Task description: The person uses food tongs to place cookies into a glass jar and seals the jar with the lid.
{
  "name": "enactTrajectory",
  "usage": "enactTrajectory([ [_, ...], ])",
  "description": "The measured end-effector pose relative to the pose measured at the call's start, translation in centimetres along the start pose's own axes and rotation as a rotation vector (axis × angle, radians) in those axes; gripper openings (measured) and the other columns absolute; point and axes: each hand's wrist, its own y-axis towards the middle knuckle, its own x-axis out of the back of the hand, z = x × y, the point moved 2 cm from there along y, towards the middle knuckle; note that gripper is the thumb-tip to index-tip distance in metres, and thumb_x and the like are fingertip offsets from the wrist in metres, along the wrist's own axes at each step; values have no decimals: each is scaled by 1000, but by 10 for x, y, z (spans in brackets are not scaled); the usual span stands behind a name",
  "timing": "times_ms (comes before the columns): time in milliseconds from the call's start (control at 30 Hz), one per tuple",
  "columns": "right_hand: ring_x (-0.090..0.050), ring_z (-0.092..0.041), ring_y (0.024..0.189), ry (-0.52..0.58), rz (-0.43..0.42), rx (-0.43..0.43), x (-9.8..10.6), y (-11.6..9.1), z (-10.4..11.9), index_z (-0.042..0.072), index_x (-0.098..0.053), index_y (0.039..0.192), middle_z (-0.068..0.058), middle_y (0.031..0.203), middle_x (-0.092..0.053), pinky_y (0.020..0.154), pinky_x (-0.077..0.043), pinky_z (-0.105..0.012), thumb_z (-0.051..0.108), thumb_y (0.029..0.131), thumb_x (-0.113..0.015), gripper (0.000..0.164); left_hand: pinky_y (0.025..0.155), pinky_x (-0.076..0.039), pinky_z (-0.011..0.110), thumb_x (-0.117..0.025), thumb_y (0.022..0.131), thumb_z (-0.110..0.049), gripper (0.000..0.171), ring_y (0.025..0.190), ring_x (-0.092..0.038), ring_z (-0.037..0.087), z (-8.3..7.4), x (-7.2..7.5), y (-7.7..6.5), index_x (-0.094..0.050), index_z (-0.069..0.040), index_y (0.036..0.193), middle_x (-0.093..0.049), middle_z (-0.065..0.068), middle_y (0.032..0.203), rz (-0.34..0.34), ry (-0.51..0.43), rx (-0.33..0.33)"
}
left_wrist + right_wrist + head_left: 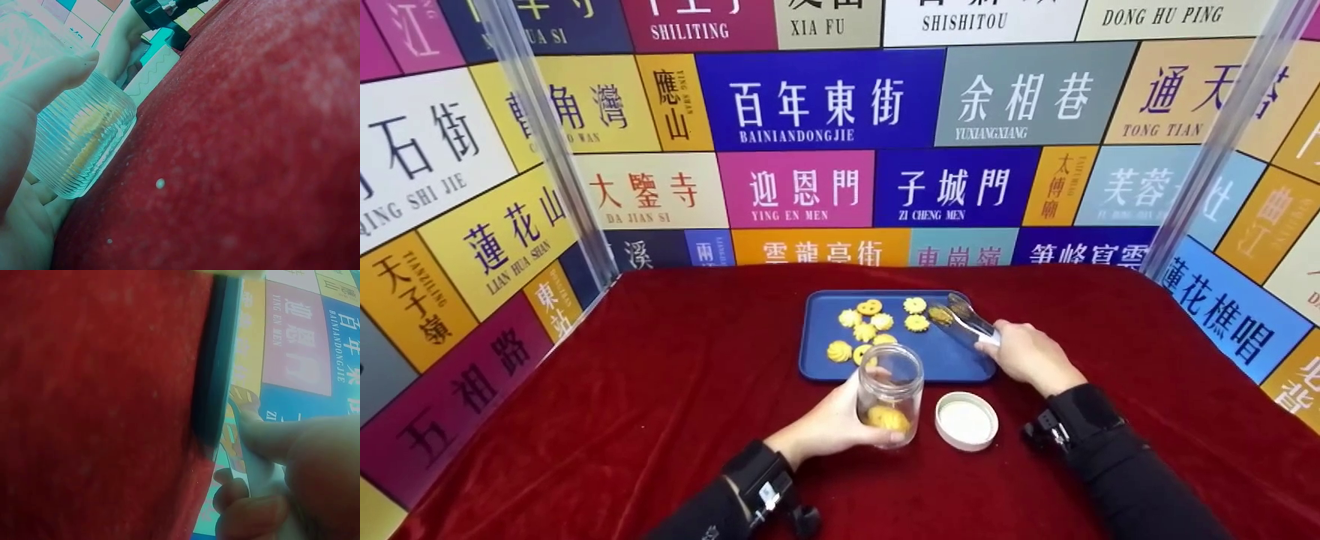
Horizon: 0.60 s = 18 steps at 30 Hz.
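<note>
My left hand [832, 424] grips a clear glass jar [891, 375], its thumb across the front. Yellow cookies [887, 418] lie at the bottom of the jar; its ribbed wall [84, 135] shows in the left wrist view. My right hand [1027, 356] holds a pair of tongs [976, 324] by the handle, thumb on one side and fingers on the other. The tong tips reach over the right part of a blue tray [952, 360], where a yellowish-brown patch shows at one tip. Several yellow cookies [864, 331] are spread over the tray's left and middle.
A round, pale lid [966, 421] lies on the red cloth [682, 390] just right of the jar. Behind the table stands a wall of coloured name panels [817, 97]. Clear upright posts [1200, 157] rise at the table's back corners.
</note>
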Motion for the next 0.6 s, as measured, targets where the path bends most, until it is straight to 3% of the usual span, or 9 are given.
enactTrajectory([
  [200,-61,-33,80,24,-8,5,2,-2,-6,0,-66,119,-18,96,-68,70,-50,-51,39,103,-70,42,112,-48,32,-93,83,-17,85,127,-62,13,1,0,0,-44,-23,152,-67,-7,137,-1,-3,11],
  [467,-58,-28,77,67,-15,51,20,-6,-10,1,-66,119,-11,87,-62,69,-45,-41,38,106,-66,39,110,-48,31,-92,84,-17,85,125,-63,13,-1,0,0,-43,-14,153,-68,-7,135,-6,5,9],
  [600,-58,-27,78,86,-17,49,30,-9,-8,2,-66,122,-11,89,-63,69,-45,-41,39,106,-66,40,110,-49,31,-92,84,-17,85,125,-64,14,-1,-1,0,-43,-16,153,-68,-7,135,-4,6,5],
])
